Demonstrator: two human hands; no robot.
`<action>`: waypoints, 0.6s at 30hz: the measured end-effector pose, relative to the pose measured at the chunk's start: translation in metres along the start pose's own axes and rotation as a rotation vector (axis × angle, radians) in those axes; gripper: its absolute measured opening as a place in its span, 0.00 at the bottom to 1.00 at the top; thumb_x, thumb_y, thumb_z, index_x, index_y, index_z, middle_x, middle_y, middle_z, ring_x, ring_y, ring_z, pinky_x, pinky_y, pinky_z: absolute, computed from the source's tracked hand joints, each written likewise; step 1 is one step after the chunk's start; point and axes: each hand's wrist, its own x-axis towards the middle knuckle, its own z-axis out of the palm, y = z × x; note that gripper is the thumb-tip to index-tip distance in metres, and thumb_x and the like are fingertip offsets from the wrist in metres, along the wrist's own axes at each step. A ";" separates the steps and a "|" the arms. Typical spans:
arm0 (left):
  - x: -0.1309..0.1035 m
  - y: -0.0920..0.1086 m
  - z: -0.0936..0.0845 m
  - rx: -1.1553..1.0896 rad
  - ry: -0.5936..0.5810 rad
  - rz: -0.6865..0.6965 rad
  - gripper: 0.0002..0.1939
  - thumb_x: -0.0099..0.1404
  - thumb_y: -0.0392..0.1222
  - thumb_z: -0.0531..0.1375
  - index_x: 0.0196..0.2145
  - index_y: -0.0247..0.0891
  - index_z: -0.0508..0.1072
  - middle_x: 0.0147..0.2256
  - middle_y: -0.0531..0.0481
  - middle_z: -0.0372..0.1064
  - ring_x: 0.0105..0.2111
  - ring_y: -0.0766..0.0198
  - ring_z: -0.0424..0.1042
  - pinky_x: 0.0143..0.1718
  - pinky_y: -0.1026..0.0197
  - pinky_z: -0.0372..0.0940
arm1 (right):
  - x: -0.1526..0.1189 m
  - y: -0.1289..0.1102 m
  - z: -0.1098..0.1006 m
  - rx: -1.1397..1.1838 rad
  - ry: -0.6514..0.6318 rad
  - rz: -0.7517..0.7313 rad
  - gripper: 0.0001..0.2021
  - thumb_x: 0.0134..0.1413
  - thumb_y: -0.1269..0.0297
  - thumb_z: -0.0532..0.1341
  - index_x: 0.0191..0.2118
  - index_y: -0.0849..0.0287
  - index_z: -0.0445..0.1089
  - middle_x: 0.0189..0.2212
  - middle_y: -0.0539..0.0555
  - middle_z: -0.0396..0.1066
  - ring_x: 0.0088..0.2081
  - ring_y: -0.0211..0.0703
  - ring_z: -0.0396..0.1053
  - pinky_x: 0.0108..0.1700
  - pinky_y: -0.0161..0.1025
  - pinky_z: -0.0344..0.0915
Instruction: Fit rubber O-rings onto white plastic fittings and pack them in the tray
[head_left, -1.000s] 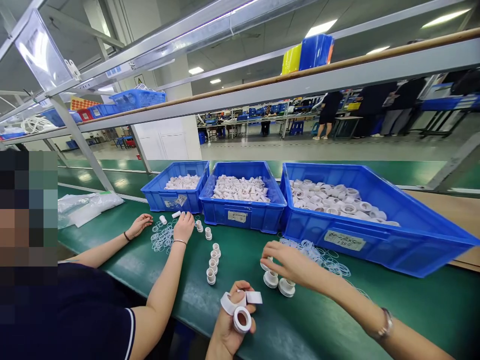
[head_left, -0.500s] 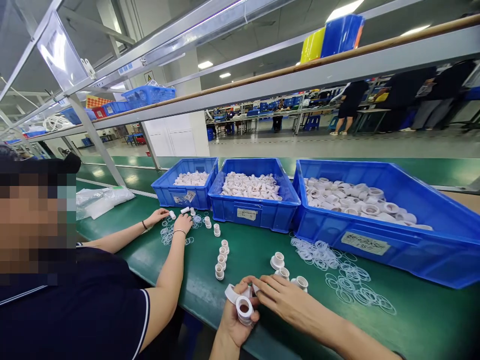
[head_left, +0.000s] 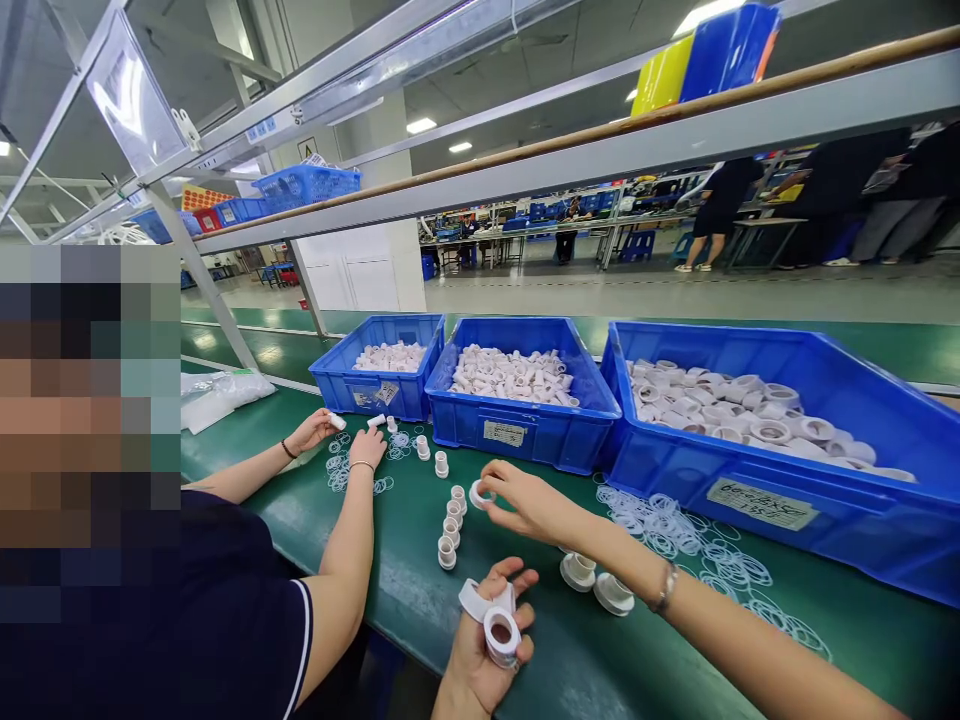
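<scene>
My left hand [head_left: 491, 640] is curled palm up near the table's front edge, with white plastic rings [head_left: 501, 632] held in it. Farther forward, my right hand [head_left: 529, 500] pinches one white ring-shaped part [head_left: 480, 493] between thumb and fingers, just above the green table. Left of that part, several white flanged fittings [head_left: 451, 527] stand in a line. Two more fittings [head_left: 577, 570] sit partly behind my right forearm. Thin clear rings [head_left: 652, 520] lie in a loose pile to the right.
Three blue bins [head_left: 517, 425] of white parts line the back of the green table [head_left: 405, 570]. At left a person in a dark shirt [head_left: 232, 600] works with both hands [head_left: 367, 450] beside more thin rings [head_left: 339, 470]. A metal shelf [head_left: 525, 165] crosses above.
My right hand has left my left hand and moved forward, now with a ring-shaped part in its fingertips. The fingers of my left hand have loosened somewhat around its rings. The view has shifted slightly.
</scene>
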 end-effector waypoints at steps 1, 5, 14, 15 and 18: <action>0.001 0.000 -0.002 0.088 -0.003 0.006 0.15 0.57 0.51 0.65 0.43 0.50 0.77 0.49 0.44 0.69 0.25 0.70 0.59 0.18 0.66 0.51 | 0.009 0.002 0.004 0.011 -0.006 -0.004 0.08 0.68 0.63 0.54 0.46 0.56 0.68 0.44 0.56 0.65 0.37 0.43 0.66 0.40 0.40 0.67; 0.003 0.002 -0.011 0.381 -0.017 0.053 0.20 0.61 0.55 0.55 0.50 0.50 0.70 0.53 0.45 0.69 0.29 0.68 0.64 0.23 0.63 0.55 | 0.033 0.008 0.023 0.023 -0.048 -0.013 0.12 0.71 0.59 0.53 0.46 0.55 0.72 0.43 0.54 0.65 0.38 0.42 0.67 0.43 0.39 0.67; 0.000 -0.004 0.001 -0.082 0.022 0.000 0.08 0.59 0.45 0.66 0.38 0.45 0.76 0.40 0.44 0.68 0.24 0.70 0.58 0.16 0.69 0.52 | 0.012 0.030 0.017 -0.088 -0.146 0.045 0.17 0.71 0.57 0.53 0.38 0.59 0.76 0.43 0.59 0.66 0.43 0.49 0.67 0.45 0.46 0.68; 0.000 -0.004 0.002 -0.116 0.018 -0.010 0.09 0.59 0.44 0.67 0.38 0.44 0.75 0.39 0.44 0.67 0.24 0.70 0.58 0.15 0.70 0.53 | 0.006 0.033 0.013 -0.103 -0.155 0.055 0.17 0.70 0.57 0.53 0.36 0.59 0.76 0.43 0.59 0.66 0.43 0.50 0.67 0.45 0.46 0.67; 0.000 -0.003 0.003 -0.131 0.004 -0.014 0.12 0.58 0.43 0.67 0.40 0.40 0.74 0.37 0.47 0.66 0.23 0.72 0.57 0.14 0.71 0.53 | -0.015 0.040 0.000 -0.138 -0.184 0.094 0.17 0.68 0.59 0.56 0.31 0.59 0.75 0.40 0.60 0.68 0.41 0.52 0.67 0.44 0.48 0.67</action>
